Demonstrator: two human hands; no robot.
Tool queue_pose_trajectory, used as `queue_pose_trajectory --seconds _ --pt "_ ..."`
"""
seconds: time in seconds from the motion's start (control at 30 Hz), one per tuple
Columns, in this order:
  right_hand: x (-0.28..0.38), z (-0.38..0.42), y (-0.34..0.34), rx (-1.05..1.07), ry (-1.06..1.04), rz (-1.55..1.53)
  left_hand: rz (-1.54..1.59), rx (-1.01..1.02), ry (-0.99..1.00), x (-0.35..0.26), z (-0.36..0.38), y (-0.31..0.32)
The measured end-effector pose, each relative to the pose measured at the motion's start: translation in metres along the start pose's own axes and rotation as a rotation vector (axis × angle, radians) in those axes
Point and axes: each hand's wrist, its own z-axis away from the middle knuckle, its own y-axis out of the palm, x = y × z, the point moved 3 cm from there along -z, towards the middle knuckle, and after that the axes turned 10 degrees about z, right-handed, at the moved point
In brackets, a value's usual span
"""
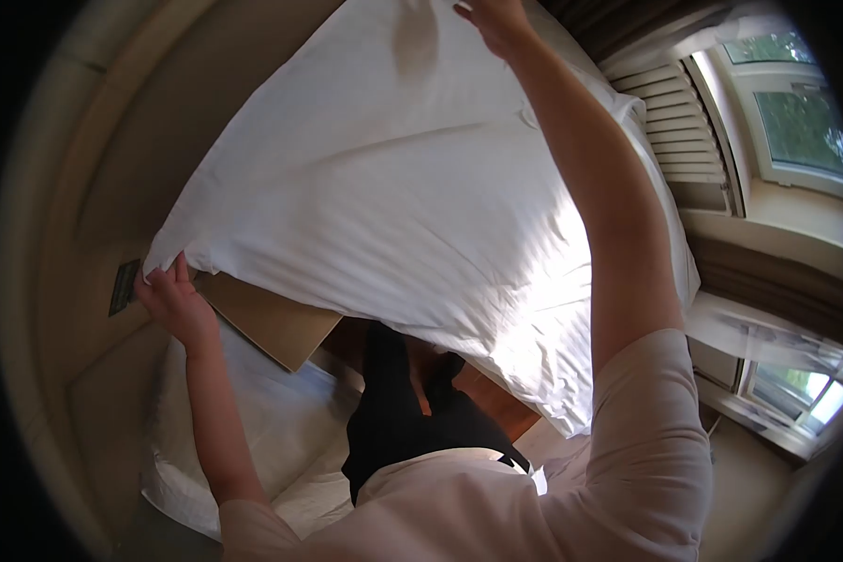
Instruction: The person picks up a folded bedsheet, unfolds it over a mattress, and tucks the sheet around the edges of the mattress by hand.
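A large white sheet (375, 178) spreads over the bed before me, wrinkled and sunlit at its lower right. At the left, my left hand (172, 294) grips the corner of the sheet, its fingers bent round the fabric. My right arm reaches far out over the bed. At the top edge of the view, my right hand (496, 21) is above the sheet with its fingers apart, partly cut off, and nothing shows in it. A shadow falls on the sheet left of that hand.
A brown board (272, 323) juts out beneath the sheet near my left hand. White bedding (253, 421) lies at the lower left. A radiator (674, 126) and windows (801, 126) stand at the right. Wooden floor (496, 403) shows by my legs.
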Motion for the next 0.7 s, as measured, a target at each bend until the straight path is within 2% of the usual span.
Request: queue_pose_trajectory --seconds 0.03,0.07,0.1,0.17,0.23,0.27,0.3,0.37,0.4,0.43,0.47,0.5,0.57,0.6,0.63,0.7 --pt "0.002 0.032 0.004 -0.065 0.037 -0.089 -0.040 0.026 0.001 0.003 0.005 0.006" --pt "-0.010 0.064 0.002 -0.044 0.185 -0.141 -0.077 0.055 0.004 0.006 0.009 0.011" --pt "-0.026 0.104 0.001 -0.109 0.192 -0.096 -0.122 0.072 -0.034 0.015 0.011 0.012" --pt "-0.068 0.206 0.001 -0.022 0.363 -0.049 -0.143 0.113 -0.092 0.034 0.010 0.015" --pt "-0.095 0.328 0.000 0.038 0.613 0.083 -0.129 0.113 -0.113 0.056 0.000 0.013" --pt "-0.130 0.394 0.000 0.078 0.622 0.107 -0.126 0.109 -0.121 0.056 0.000 0.017" --pt "-0.139 0.461 -0.004 0.061 0.729 0.087 -0.106 0.110 -0.175 0.049 0.005 0.028" --pt "-0.152 0.591 -0.015 0.018 0.930 0.165 -0.136 0.162 -0.161 0.051 0.008 0.043" --pt "-0.182 0.666 -0.014 -0.015 0.949 0.274 -0.160 0.186 -0.155 0.050 0.013 0.048" --pt "-0.205 0.738 -0.017 0.011 1.125 0.234 -0.219 0.232 -0.164 0.045 0.022 0.062" --pt "-0.221 0.800 -0.020 0.025 1.204 0.177 -0.276 0.277 -0.170 0.038 0.031 0.076" --pt "-0.204 0.840 -0.029 0.030 1.262 0.141 -0.337 0.320 -0.176 0.032 0.042 0.086" --pt "-0.164 0.898 -0.047 -0.058 1.394 0.093 -0.260 0.333 -0.229 0.048 0.057 0.095" --pt "-0.164 0.929 -0.053 -0.083 1.391 0.159 -0.223 0.333 -0.258 0.051 0.065 0.097" --pt "-0.171 0.954 -0.060 -0.094 1.380 0.227 -0.327 0.386 -0.307 0.039 0.077 0.110" --pt "-0.178 0.984 -0.077 -0.133 1.320 0.300 -0.258 0.331 -0.390 0.025 0.099 0.128"
